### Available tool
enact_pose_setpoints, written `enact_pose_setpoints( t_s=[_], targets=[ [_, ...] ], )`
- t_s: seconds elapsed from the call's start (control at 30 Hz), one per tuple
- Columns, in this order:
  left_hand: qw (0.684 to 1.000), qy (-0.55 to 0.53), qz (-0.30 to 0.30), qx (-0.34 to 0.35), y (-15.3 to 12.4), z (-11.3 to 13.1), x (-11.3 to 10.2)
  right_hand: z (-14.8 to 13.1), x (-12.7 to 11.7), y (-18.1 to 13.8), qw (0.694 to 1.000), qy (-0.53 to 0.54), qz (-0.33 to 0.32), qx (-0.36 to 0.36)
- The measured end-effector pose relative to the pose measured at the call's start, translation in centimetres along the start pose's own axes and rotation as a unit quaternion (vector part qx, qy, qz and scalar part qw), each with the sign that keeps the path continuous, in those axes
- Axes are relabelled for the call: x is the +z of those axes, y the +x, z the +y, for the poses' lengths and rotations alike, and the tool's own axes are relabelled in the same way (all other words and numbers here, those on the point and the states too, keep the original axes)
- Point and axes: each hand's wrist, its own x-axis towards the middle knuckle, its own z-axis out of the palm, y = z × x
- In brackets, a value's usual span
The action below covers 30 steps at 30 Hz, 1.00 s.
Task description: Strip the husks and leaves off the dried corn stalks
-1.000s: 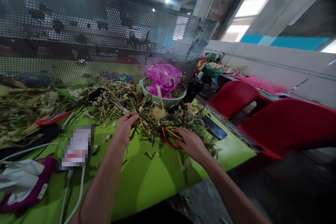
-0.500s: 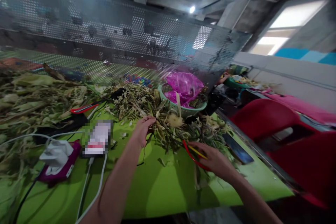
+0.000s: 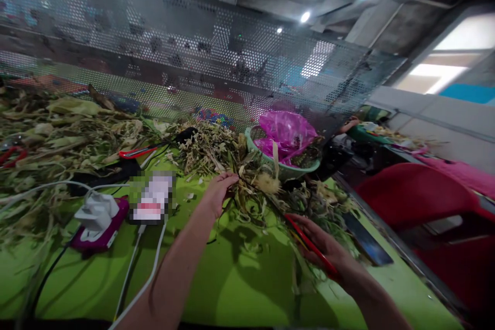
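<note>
My left hand [image 3: 218, 192] pinches a bunch of dry green stems and leaves [image 3: 247, 191] at the middle of the lime-green table [image 3: 232, 289]. My right hand [image 3: 328, 258] is closed round the red handles of a pair of scissors [image 3: 309, 245], lifted slightly off the table at the right of the pile. The scissor blades point toward the stems. A green basket [image 3: 286, 167] with a pink plastic bag [image 3: 288, 131] stands just behind the pile.
More plant cuttings [image 3: 58, 134] cover the table's left and back. A second red-handled tool [image 3: 139, 151], a magenta phone case with a white charger [image 3: 96, 219], white cables and a dark phone [image 3: 367, 242] lie around. A perforated metal screen [image 3: 193, 62] rises behind. Red chairs [image 3: 417, 196] stand right.
The view has swung left and up. My right hand has picked up the scissors and drawn them back toward me. My left hand has kept its hold on the stems.
</note>
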Motion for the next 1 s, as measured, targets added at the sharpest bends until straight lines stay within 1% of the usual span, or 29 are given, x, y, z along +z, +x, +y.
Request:
enact_pose_setpoints(
  t_s=[0.13,0.23,0.3,0.43,0.6,0.73,0.83,0.9,1.0],
  targets=[
    [1.0,0.001,-0.007,0.0,-0.1,0.0,0.0,-0.1,0.7,0.6,1.0,0.026,-0.006,-0.001],
    [1.0,0.001,-0.01,0.001,-0.2,0.1,0.0,-0.5,1.1,0.9,0.999,0.023,-0.026,-0.009],
    [1.0,-0.001,-0.013,0.001,-0.2,0.2,0.1,-0.7,1.1,1.0,0.999,-0.003,-0.037,-0.02],
    [1.0,0.002,-0.021,-0.004,-0.2,0.2,0.2,-0.5,1.0,1.2,0.996,-0.071,-0.028,-0.054],
    [1.0,0.009,-0.021,-0.002,-0.3,0.2,0.3,-0.7,1.4,1.5,0.995,-0.089,-0.014,-0.037],
    [1.0,0.01,-0.023,-0.007,-0.4,0.3,0.4,-1.4,1.9,1.8,0.995,-0.093,-0.033,-0.029],
    [1.0,0.01,-0.025,-0.013,-0.6,0.4,0.6,-1.4,2.2,2.2,0.996,-0.08,-0.041,-0.029],
    [0.999,0.011,-0.03,-0.017,-0.7,0.5,0.7,-1.2,2.3,2.6,0.996,-0.08,-0.03,-0.035],
    [0.999,0.017,-0.028,-0.014,-0.8,0.6,0.8,-1.0,2.5,3.2,0.987,-0.145,0.007,-0.061]
  ],
)
